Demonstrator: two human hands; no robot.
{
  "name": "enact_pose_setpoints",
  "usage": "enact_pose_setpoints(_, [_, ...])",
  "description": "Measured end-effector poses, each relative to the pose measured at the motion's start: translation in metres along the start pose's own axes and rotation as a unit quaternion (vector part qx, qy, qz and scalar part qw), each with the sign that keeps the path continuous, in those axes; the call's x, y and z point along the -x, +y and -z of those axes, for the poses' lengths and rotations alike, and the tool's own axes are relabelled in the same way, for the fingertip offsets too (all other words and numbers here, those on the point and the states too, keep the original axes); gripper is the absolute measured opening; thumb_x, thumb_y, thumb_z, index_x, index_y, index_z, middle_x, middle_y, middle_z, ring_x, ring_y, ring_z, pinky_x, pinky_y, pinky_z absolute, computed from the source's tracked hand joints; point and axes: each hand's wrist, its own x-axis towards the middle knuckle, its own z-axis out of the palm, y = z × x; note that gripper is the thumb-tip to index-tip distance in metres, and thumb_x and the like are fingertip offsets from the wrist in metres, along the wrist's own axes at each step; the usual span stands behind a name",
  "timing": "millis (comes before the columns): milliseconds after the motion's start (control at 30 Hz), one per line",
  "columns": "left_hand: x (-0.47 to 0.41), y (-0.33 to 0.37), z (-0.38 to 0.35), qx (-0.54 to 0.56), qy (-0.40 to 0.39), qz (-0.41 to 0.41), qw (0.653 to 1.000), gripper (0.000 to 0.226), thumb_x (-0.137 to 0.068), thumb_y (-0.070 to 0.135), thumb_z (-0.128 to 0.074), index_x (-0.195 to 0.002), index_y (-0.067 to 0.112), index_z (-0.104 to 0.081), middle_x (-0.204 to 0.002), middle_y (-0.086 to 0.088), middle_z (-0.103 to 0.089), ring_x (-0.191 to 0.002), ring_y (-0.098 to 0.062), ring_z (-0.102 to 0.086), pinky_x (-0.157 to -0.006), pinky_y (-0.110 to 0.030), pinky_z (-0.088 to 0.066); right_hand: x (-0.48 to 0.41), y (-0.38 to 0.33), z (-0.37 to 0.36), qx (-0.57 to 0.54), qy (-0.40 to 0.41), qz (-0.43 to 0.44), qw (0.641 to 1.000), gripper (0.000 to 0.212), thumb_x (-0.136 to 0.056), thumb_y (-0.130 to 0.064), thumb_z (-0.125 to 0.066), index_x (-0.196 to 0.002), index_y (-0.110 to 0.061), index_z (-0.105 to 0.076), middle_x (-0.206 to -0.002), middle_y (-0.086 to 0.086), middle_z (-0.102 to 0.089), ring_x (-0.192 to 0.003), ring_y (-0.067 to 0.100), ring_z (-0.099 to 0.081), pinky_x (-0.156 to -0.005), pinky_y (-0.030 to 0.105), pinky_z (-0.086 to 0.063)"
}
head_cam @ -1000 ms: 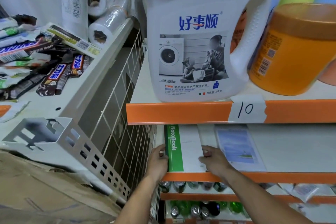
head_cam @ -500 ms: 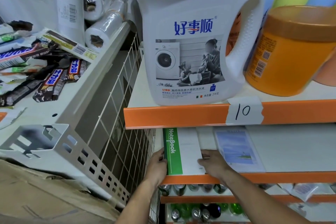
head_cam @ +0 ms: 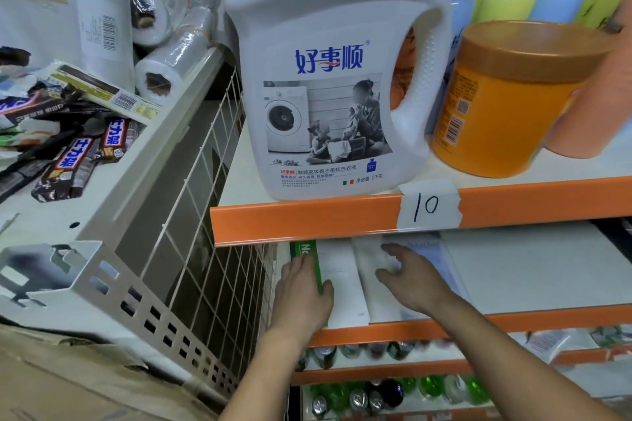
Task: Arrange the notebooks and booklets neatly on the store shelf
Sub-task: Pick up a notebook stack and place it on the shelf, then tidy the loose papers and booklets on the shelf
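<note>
Tidying the shelf [head_cam: 513,315].
Left hand [head_cam: 302,297] flat on the notebook [head_cam: 342,278], right hand [head_cam: 412,285] spread over the booklet [head_cam: 442,255]; both look thin, light, slippery, so push at edges.

middle shelf [head_cam: 530,267]: notebook [head_cam: 342,284] at left end, booklet [head_cam: 441,260] just right of it. left hand [head_cam: 301,297] on notebook's left edge, right hand [head_cam: 413,280] over booklet. upper shelf [head_cam: 307,219]: jug [head_cam: 328,79] left, tub [head_cam: 502,102] right. cans [head_cam: 359,350] on shelf below. wire basket [head_cam: 205,232] left of shelving, candy bars [head_cam: 75,161] beyond it.

One notebook [head_cam: 342,280], one booklet [head_cam: 441,258], one detergent jug [head_cam: 328,79], one orange tub [head_cam: 502,106], and one price tag [head_cam: 427,205].
</note>
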Motion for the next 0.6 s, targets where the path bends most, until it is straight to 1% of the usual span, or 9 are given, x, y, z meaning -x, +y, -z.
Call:
enact_pose_setpoints(33, [-0.002,0.011,0.001,-0.020,0.007,-0.023,1.000,0.060,-0.099,0.032,-0.054,-0.154,0.021,-0.033,-0.154,0.003,-0.038,-0.144,-0.017,-0.029,-0.119,-0.036,-0.028,0.003,-0.002,0.012,0.014,0.018,0.021,1.000,0.061,-0.092,-0.034,-0.065,-0.148,-0.024,-0.045,-0.151,-0.006,-0.048,-0.136,0.018,-0.047,-0.107,0.027,-0.038])
enact_pose_setpoints(100, [-0.003,0.033,0.003,-0.045,0.015,-0.061,0.997,0.059,-0.099,0.035,-0.053,-0.153,0.024,-0.034,-0.154,0.004,-0.040,-0.142,-0.018,-0.032,-0.117,-0.037,-0.031,0.009,-0.004,0.034,0.050,0.048,0.057,0.996,0.059,-0.090,-0.034,-0.065,-0.146,-0.025,-0.048,-0.149,-0.004,-0.051,-0.133,0.022,-0.050,-0.103,0.030,-0.042])
enact_pose_setpoints(167, [-0.004,0.052,0.002,-0.062,0.020,-0.092,0.994,0.059,-0.097,0.036,-0.054,-0.152,0.027,-0.036,-0.151,0.002,-0.045,-0.139,-0.022,-0.037,-0.115,-0.038,-0.034,0.016,-0.001,0.051,0.078,0.066,0.073,0.992,0.057,-0.088,-0.034,-0.065,-0.143,-0.029,-0.050,-0.144,-0.003,-0.056,-0.127,0.026,-0.054,-0.097,0.033,-0.047])
enact_pose_setpoints(200, [-0.005,0.062,0.001,-0.070,0.022,-0.104,0.992,0.058,-0.097,0.036,-0.054,-0.151,0.027,-0.037,-0.149,0.002,-0.047,-0.137,-0.024,-0.040,-0.113,-0.039,-0.036,0.019,0.002,0.059,0.087,0.070,0.074,0.991,0.057,-0.088,-0.035,-0.064,-0.143,-0.030,-0.050,-0.142,-0.003,-0.057,-0.125,0.026,-0.055,-0.096,0.035,-0.048])
enact_pose_setpoints(333, [-0.004,0.104,-0.013,-0.098,0.032,-0.154,0.983,0.059,-0.095,0.036,-0.055,-0.151,0.027,-0.038,-0.150,-0.001,-0.049,-0.135,-0.028,-0.044,-0.109,-0.038,-0.038,0.030,0.025,0.085,0.112,0.078,0.082,0.987,0.059,-0.088,-0.038,-0.062,-0.145,-0.031,-0.047,-0.144,-0.004,-0.055,-0.128,0.025,-0.052,-0.102,0.038,-0.046])
enact_pose_setpoints(433, [-0.004,0.143,-0.031,-0.098,0.028,-0.200,0.974,0.060,-0.093,0.036,-0.056,-0.150,0.029,-0.037,-0.152,0.001,-0.046,-0.136,-0.028,-0.043,-0.107,-0.041,-0.042,0.040,0.055,0.107,0.134,0.093,0.075,0.984,0.060,-0.090,-0.039,-0.060,-0.147,-0.029,-0.045,-0.149,-0.007,-0.049,-0.131,0.021,-0.049,-0.109,0.034,-0.040])
enact_pose_setpoints(500, [-0.005,0.168,-0.049,-0.101,0.018,-0.225,0.969,0.057,-0.092,0.039,-0.055,-0.146,0.030,-0.040,-0.147,0.003,-0.050,-0.132,-0.026,-0.045,-0.104,-0.042,-0.044,0.047,0.080,0.125,0.140,0.103,0.062,0.983,0.062,-0.091,-0.038,-0.060,-0.150,-0.030,-0.042,-0.153,-0.006,-0.045,-0.134,0.020,-0.045,-0.112,0.032,-0.037])
enact_pose_setpoints(600, [-0.002,0.210,-0.085,-0.114,-0.014,-0.242,0.963,0.059,-0.095,0.044,-0.053,-0.150,0.027,-0.037,-0.149,0.005,-0.047,-0.135,-0.022,-0.041,-0.109,-0.039,-0.039,0.060,0.122,0.157,0.154,0.112,0.029,0.981,0.064,-0.094,-0.042,-0.057,-0.154,-0.032,-0.035,-0.160,-0.003,-0.034,-0.143,0.021,-0.036,-0.117,0.034,-0.031])
